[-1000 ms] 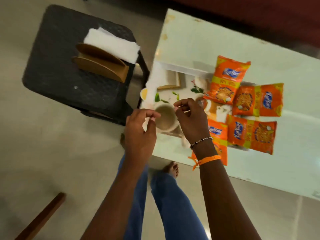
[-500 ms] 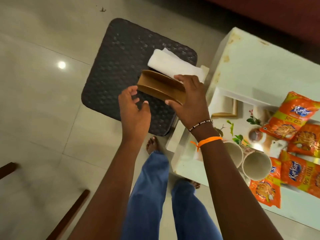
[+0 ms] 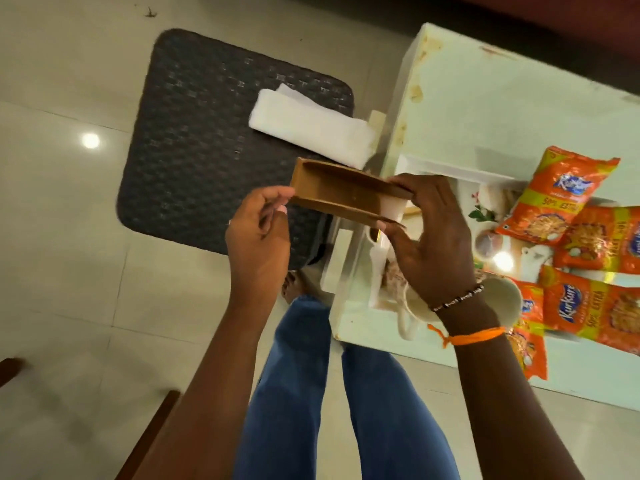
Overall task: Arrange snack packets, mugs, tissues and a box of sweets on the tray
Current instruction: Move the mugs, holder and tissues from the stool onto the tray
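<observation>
A brown wooden tissue holder (image 3: 343, 194) hangs in the air between the dark stool and the table. My right hand (image 3: 433, 233) grips its right end, and my left hand (image 3: 259, 233) pinches its left end. A stack of white tissues (image 3: 311, 128) lies on the dark stool (image 3: 207, 140). The white floral tray (image 3: 429, 168) sits on the pale table (image 3: 502, 98), with several orange snack packets (image 3: 554, 195) on its right side. A cream mug (image 3: 505, 299) lies on the tray, partly hidden under my right wrist.
The tiled floor (image 3: 69, 271) spreads to the left. A wooden chair leg (image 3: 145, 438) crosses the bottom left corner. My legs in blue jeans (image 3: 301, 393) stand between the stool and the table edge.
Both hands left the mugs on the tray and went to the stool. They took the brown holder and lifted it off the stool toward the table. The tissues stayed on the stool.
</observation>
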